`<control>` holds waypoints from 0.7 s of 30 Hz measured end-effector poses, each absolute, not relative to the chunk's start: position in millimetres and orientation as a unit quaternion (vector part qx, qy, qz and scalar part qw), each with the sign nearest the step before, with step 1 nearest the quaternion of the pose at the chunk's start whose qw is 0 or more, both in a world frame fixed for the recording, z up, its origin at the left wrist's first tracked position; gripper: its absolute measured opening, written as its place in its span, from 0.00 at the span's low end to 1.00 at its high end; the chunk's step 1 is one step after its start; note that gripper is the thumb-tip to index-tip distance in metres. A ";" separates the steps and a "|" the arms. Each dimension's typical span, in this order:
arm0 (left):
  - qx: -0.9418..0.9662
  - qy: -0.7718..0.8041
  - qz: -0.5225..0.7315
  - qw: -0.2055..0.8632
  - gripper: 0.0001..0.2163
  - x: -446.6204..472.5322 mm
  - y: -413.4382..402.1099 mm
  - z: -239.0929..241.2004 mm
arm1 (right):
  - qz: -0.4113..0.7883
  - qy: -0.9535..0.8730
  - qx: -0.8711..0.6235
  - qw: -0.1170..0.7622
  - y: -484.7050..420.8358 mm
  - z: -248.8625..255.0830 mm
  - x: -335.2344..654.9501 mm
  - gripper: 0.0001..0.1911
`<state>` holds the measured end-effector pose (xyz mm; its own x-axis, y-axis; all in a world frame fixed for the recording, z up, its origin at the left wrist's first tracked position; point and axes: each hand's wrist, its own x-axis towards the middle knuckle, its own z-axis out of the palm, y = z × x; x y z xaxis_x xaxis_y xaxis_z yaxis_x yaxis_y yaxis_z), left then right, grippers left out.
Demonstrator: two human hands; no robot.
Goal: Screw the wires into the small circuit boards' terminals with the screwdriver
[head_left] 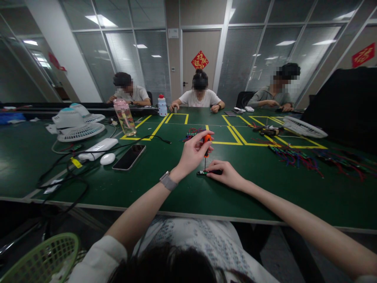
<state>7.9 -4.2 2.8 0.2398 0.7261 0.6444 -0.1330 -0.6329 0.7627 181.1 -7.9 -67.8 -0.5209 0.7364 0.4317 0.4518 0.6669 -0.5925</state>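
The green desk (176, 192) carries a phone (129, 157). A white mouse (107, 158) lies just beside it, a bottle (125, 116) behind, a small board (202, 173) to its right.

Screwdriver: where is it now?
Head view, centre: the screwdriver stands upright in the left hand, tip on the small board held by the right hand.

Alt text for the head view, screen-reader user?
The left hand holds an orange-handled screwdriver upright, tip down on a small black part that the right hand pins to the green table. A phone, mouse and fans lie to the left; three people sit opposite.
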 end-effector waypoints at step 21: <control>0.737 0.251 0.592 0.208 0.10 6.2 3.1 -1.4 | 0.205 -0.845 -0.353 0.346 -7.1 -70.2 180.4 0.08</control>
<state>6.2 3.1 -1.4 0.1738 0.6158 0.7685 0.1245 -0.7879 0.6032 180.4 -7.1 -70.2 -0.5113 0.7382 0.4401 0.4547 0.6669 -0.5904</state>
